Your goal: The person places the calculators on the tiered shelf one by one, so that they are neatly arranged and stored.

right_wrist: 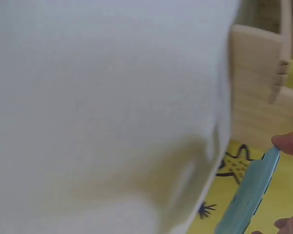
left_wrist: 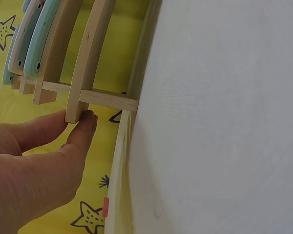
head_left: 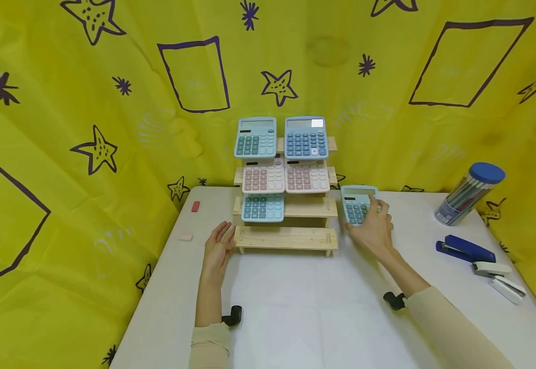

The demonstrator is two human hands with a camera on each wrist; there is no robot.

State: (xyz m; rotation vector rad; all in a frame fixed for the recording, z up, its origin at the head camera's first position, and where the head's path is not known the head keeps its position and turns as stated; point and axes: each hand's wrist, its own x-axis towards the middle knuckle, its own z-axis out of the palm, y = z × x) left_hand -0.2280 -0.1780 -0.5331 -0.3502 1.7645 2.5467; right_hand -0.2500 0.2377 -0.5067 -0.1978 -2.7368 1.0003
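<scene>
A tiered wooden rack (head_left: 286, 238) stands at the back of the table with several calculators on it. Its top tier bears a pale green calculator (head_left: 255, 137) and a blue calculator (head_left: 306, 137). Two white-and-pink calculators (head_left: 263, 175) lie on the tier below, and a light blue calculator (head_left: 262, 207) is on the left of the third. My left hand (head_left: 217, 251) pinches the left end of the lowest plank (left_wrist: 80, 73) between thumb and fingers. Right of the rack, my right hand (head_left: 373, 225) grips another light blue calculator (head_left: 355, 205) by its edges, tilted and seen edge-on in the right wrist view.
At the right stand a clear tub of pencils (head_left: 468, 192) with a blue lid, a blue stapler (head_left: 466, 249) and two white staplers (head_left: 491, 268). A red eraser (head_left: 196, 206) and a pink eraser (head_left: 185, 237) lie at the left. A yellow curtain (head_left: 323, 61) hangs behind.
</scene>
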